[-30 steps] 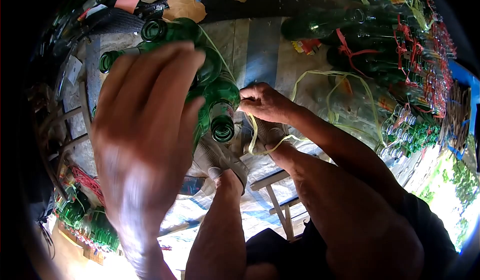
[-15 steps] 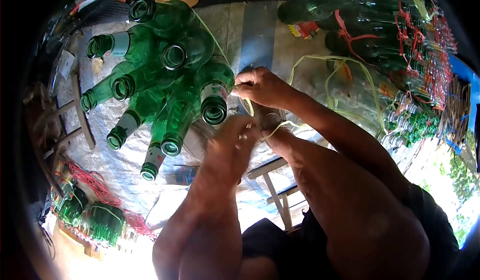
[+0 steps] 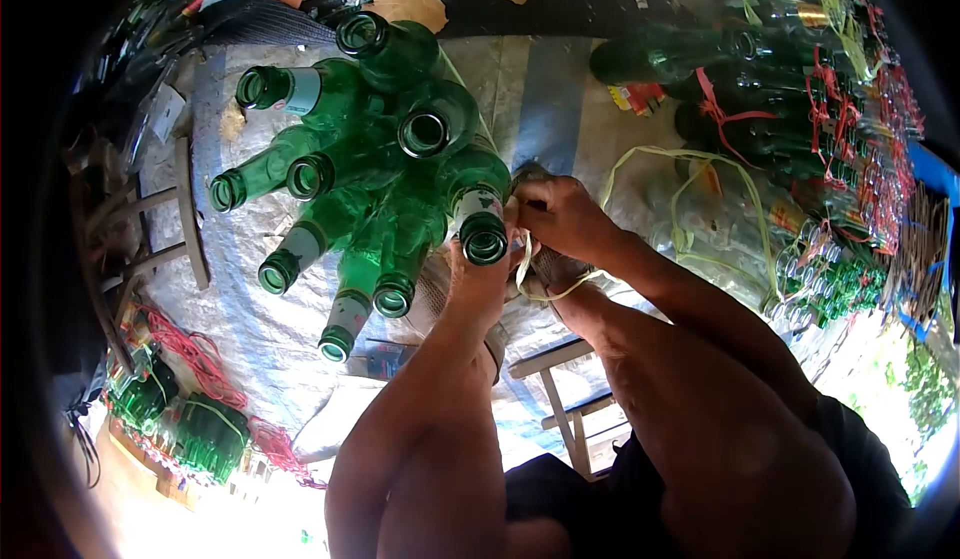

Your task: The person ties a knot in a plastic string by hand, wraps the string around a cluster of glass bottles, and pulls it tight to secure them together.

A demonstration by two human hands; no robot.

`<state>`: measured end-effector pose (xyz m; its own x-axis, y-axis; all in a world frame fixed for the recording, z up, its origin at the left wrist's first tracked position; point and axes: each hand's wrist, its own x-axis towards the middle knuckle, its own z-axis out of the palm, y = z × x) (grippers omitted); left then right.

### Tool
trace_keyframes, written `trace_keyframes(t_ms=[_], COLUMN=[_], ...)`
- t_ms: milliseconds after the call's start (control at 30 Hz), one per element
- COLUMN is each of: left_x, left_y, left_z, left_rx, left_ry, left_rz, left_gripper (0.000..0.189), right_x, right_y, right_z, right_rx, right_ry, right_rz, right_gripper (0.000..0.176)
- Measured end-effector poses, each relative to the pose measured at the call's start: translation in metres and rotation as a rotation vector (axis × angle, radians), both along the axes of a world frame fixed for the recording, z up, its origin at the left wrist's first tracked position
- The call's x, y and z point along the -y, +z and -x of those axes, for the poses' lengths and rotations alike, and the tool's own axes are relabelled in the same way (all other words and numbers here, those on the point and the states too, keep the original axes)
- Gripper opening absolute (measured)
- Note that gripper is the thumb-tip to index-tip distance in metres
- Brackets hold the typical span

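Note:
A cluster of several green glass bottles (image 3: 345, 174) stands with the necks toward the camera, left of centre. A pale yellow-green string (image 3: 469, 87) runs along its right side. My right hand (image 3: 556, 211) pinches the string beside the nearest bottle at the cluster's right edge. Close against it, my left hand (image 3: 483, 281) is partly hidden behind that bottle's neck, its fingertips near the string. A loose end of string hangs between the two hands and trails to the right.
Clear bottles (image 3: 715, 214) and dark bottles tied with red string (image 3: 720, 99) lie at the right. Wooden frames (image 3: 190, 214) stand at the left and below centre (image 3: 555, 359). Tied green bottles (image 3: 210, 439) sit at the lower left, on a pale sheet (image 3: 250, 309).
The whole view has shifted, so the bottles appear further right and lower. My left hand has moved up from below the string to the bottle's side, close to my right hand.

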<state>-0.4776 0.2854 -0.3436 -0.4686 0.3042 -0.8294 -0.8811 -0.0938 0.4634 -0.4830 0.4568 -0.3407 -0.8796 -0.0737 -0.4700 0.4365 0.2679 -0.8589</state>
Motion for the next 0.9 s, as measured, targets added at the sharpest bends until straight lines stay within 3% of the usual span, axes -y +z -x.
trace_keyframes(t_ms=[33,100,133,233,267,400,467,567,767,900], left_x=[0.005,-0.003,-0.002,-0.002,-0.003,-0.005,0.002,0.027,0.035,0.044], left_y=[-0.020,-0.012,-0.017,-0.015,-0.012,-0.007,-0.019,-0.073,-0.103,-0.126], left_z=[-0.011,-0.001,-0.003,-0.001,0.000,0.003,0.001,-0.017,-0.028,-0.043], left_rx=[-0.065,0.107,-0.001,0.023,0.058,-0.020,-0.116,-0.156,-0.081,-0.271], left_ry=[0.000,0.108,0.089,0.123,0.167,0.298,0.133,0.031,-0.059,-0.231], left_rz=[-0.069,-0.083,-0.095,-0.117,-0.120,-0.201,-0.085,-0.045,0.050,0.144], left_gripper=[0.043,0.038,0.031,0.024,0.021,0.014,0.013,0.016,0.021,0.026], right_x=[0.000,-0.001,0.001,-0.001,-0.005,-0.015,-0.020,-0.021,-0.029,-0.036], right_y=[0.000,-0.001,0.003,0.012,0.015,0.016,0.019,0.016,0.010,0.001], right_z=[-0.001,-0.002,-0.002,0.000,0.001,0.009,0.015,0.021,0.031,0.045], right_rx=[-0.034,-0.107,-0.135,-0.273,-0.261,-0.161,-0.147,-0.194,-0.381,-0.390], right_ry=[0.021,0.065,0.061,0.100,0.153,0.174,0.234,0.329,0.330,0.452], right_rz=[-0.041,-0.122,-0.132,-0.150,-0.169,-0.154,-0.191,-0.255,-0.425,-0.515], right_gripper=[0.021,0.021,0.019,0.019,0.013,0.017,0.022,0.024,0.013,0.014])
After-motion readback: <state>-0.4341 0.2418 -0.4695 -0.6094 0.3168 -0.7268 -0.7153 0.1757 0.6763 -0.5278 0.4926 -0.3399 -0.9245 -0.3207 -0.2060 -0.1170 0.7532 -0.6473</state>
